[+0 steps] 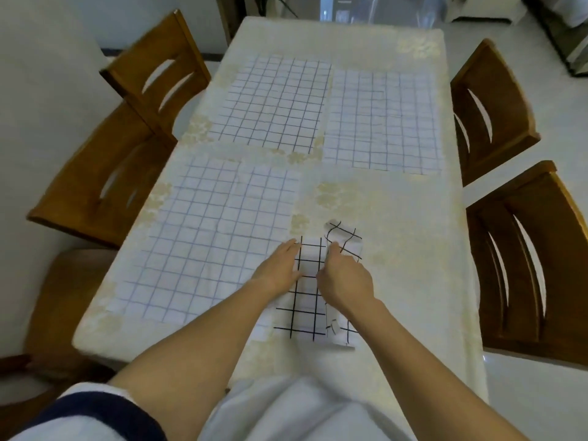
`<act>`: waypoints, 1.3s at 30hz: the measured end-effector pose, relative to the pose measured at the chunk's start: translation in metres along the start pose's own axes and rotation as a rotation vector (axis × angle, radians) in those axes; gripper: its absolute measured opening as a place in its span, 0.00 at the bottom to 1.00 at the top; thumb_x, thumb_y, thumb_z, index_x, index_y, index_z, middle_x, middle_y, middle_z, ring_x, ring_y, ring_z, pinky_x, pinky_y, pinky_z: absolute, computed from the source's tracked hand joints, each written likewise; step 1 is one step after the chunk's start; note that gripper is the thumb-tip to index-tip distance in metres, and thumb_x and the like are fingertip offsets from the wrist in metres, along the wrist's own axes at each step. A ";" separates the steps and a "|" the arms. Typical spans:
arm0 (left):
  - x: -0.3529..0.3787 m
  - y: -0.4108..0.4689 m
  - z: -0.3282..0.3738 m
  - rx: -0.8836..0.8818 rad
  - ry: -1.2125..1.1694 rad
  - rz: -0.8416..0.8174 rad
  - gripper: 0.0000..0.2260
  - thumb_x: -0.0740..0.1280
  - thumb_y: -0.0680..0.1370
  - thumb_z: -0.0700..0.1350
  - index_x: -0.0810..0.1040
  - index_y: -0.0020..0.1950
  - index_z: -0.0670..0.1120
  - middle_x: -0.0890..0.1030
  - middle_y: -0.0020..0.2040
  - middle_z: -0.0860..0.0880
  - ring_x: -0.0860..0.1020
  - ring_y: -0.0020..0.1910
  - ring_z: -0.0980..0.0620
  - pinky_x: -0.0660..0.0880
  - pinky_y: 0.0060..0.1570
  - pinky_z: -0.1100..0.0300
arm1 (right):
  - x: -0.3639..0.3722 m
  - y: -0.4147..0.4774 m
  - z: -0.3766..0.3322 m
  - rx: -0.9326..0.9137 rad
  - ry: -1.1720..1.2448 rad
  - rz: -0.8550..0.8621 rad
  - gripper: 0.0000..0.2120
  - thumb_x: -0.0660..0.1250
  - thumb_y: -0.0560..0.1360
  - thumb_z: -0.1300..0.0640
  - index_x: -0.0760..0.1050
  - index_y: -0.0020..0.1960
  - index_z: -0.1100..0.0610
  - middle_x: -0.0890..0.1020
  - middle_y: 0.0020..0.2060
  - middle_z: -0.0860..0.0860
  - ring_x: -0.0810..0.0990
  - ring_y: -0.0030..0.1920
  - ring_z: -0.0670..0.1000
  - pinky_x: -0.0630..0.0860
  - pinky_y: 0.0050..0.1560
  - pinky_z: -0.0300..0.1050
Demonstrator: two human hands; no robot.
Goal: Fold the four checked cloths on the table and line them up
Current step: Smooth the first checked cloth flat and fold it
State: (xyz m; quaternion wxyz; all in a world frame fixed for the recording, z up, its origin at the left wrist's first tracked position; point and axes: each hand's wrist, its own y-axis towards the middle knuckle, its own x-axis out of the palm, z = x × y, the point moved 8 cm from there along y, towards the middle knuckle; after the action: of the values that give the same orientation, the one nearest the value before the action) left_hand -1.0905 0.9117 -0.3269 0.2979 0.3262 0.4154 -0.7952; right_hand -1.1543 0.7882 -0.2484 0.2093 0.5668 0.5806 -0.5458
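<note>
Four white cloths with dark checks lie on the table [397, 249]. Three are spread flat: one at near left [203, 237], one at far left [273, 103], one at far right [381, 122]. The fourth cloth [307, 300] is folded into a narrow strip near the front edge. Its far end [345, 240] is rumpled and lifted. My left hand [280, 265] presses flat on the strip's left side, fingers straight. My right hand [345, 278] pinches the strip's right edge, fingers curled.
A cream patterned tablecloth [413, 313] covers the table. Two wooden chairs stand on the left [152, 81] [105, 173] and two on the right [496, 106] [528, 259]. The folded strip's left edge overlaps the near left cloth.
</note>
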 end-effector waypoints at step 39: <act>0.036 0.003 0.064 0.213 0.467 -0.128 0.44 0.78 0.72 0.50 0.56 0.81 0.50 0.52 0.82 0.47 0.55 0.80 0.45 0.62 0.74 0.47 | 0.062 0.043 0.111 -0.109 0.026 0.110 0.29 0.64 0.81 0.48 0.60 0.79 0.51 0.60 0.79 0.48 0.57 0.78 0.55 0.59 0.74 0.55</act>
State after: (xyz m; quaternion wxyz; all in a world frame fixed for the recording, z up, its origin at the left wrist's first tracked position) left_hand -1.1269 0.8484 -0.3275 0.1070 0.5036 0.4064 -0.7548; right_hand -1.1742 0.7077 -0.3540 0.2622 0.5928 0.5800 -0.4934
